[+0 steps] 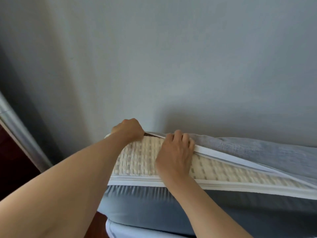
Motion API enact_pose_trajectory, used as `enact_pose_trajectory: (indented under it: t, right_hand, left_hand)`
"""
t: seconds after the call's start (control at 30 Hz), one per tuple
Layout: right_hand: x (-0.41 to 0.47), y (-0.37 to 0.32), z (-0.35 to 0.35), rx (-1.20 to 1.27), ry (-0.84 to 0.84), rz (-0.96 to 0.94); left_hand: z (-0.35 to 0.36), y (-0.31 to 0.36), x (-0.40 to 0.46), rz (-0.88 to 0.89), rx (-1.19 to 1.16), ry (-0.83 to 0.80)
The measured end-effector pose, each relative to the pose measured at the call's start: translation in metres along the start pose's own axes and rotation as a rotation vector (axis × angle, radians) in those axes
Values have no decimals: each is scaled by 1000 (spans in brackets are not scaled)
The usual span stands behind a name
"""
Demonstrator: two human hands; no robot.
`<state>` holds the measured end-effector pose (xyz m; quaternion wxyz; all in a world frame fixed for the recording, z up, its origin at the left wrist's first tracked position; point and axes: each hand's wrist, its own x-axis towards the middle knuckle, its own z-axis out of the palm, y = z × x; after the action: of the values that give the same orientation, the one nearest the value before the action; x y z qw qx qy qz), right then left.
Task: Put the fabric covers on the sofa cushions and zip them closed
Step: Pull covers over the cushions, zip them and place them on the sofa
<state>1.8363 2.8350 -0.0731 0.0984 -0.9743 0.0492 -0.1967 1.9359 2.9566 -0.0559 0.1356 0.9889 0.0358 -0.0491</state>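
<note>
A sofa cushion stands on edge against the wall, its cream woven inner [137, 160] showing through the open zipper gap. The blue-grey fabric cover [257, 148] wraps it, with a white zipper tape [223, 184] along the near edge and another along the far edge. My left hand [128, 130] is closed on the far left corner of the cover, at the end of the opening. My right hand [175, 152] grips the far zipper edge of the cover, fingers curled over it. The zipper pull is hidden.
A pale grey wall [171, 57] rises right behind the cushion. A white baseboard or door frame [18, 133] runs diagonally at the left, with dark red floor [10, 165] beside it. Another light cushion edge [123, 229] shows below.
</note>
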Motion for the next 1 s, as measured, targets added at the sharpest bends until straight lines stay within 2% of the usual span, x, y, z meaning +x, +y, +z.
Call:
enact_pose_trajectory:
  t: [0.17,0.27,0.4,0.5,0.7,0.87,1.0]
  right_hand:
    - [14,-25,11,-5,-30,54]
    - [19,-34,21,18,2,-38]
    - [33,-45,31,-28,27,-51]
    - [37,-53,35,-23,177,-64]
    - [35,-54,34,23,327,-104]
    - [29,-49,36,79,374,-123]
    - [31,-42,38,126,344,-135]
  left_hand:
    - [-14,-37,10,242,-160,-185]
    - [-12,-52,16,346,-248,-202]
    - [-1,-55,21,395,-416,-83]
    - [3,-53,15,395,-511,87]
    - [7,-55,-4,370,-452,389]
    - [6,-67,-32,388,-300,413]
    - [3,-67,-73,393,-186,406]
